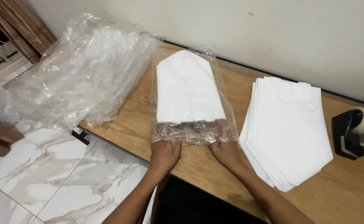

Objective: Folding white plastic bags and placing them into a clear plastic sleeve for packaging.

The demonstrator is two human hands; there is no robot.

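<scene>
So the folded white item (189, 89) sits inside its clear bag (190, 132) mid-table; left hand (164, 154) and right hand (227, 152) pinch the open end, probably unsealed. White stack (290, 132) waits unbagged.

free: bare wood strip (236, 95) between bagged stack (189, 89) and white pile (288, 124) | blocked: plastic heap (78, 70) left, tape dispenser (352, 132) right
</scene>
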